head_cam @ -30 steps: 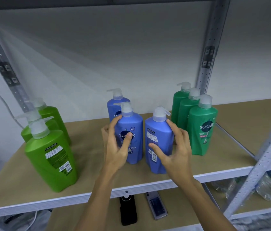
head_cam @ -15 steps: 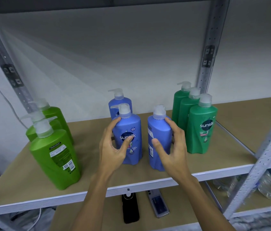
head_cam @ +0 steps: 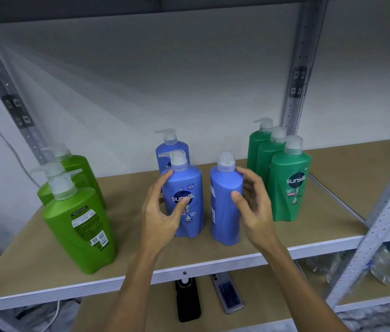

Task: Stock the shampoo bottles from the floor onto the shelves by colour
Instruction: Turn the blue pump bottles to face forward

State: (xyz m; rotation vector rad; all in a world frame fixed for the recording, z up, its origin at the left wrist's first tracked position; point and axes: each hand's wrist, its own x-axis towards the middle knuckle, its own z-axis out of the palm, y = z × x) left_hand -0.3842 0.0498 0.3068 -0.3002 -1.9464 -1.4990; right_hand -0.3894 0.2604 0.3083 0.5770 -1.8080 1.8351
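Gripping blue bottles (head_cam: 185,200) — both hands (head_cam: 159,212), near shelf edge (head_cam: 213,265), gaps beside.

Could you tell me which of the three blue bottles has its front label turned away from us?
The front right blue bottle, in the right hand. It shows its plain side, while the front left blue bottle shows its logo.
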